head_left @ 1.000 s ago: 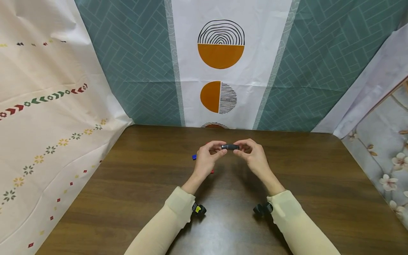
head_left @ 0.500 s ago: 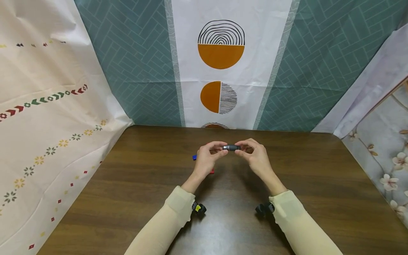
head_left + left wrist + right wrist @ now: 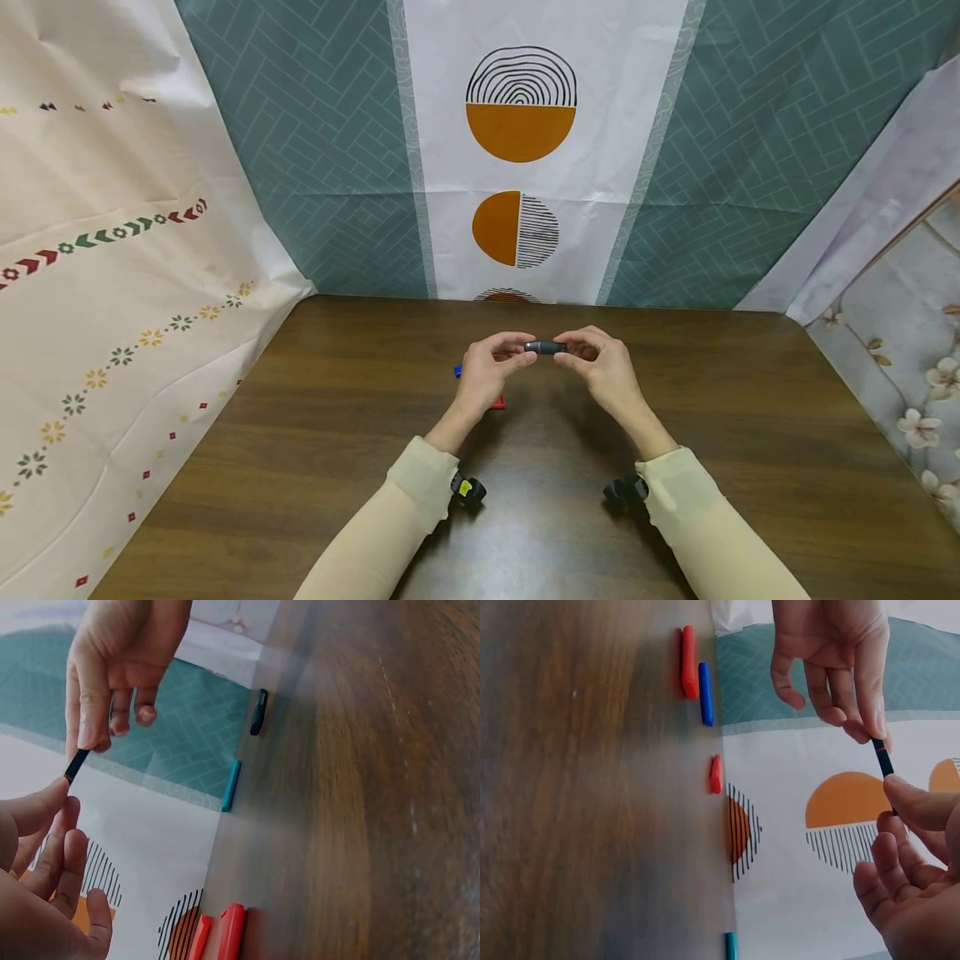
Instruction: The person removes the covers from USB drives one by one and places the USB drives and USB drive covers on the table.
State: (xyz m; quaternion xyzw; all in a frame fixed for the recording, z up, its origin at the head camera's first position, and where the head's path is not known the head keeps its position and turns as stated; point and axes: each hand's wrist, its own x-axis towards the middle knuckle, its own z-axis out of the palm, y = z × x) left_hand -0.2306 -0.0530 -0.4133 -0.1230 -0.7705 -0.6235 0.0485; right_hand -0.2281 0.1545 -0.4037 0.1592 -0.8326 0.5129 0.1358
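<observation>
Above the far half of the table, both hands pinch a short black stick (image 3: 545, 347) with a thin band round it. Its exact kind is not clear. My left hand (image 3: 483, 371) holds the left end between thumb and fingertips. The right end is pinched by my right hand (image 3: 603, 367). In the left wrist view the stick (image 3: 76, 763) lies between the fingertips of both hands. A reddish line crosses the stick (image 3: 883, 759) in the right wrist view. Fingertips cover its ends.
On the wooden table (image 3: 315, 417) lie a long red stick (image 3: 688, 664), a blue stick (image 3: 706, 694) and a small red piece (image 3: 716, 774). Farther right are a teal stick (image 3: 231, 786) and a black clip-like piece (image 3: 259, 712). A patterned cloth (image 3: 345, 167) hangs behind.
My right hand has shifted slightly right, and the stick has moved a little right with it. My left hand is nearly still, and both hands keep their pinch.
</observation>
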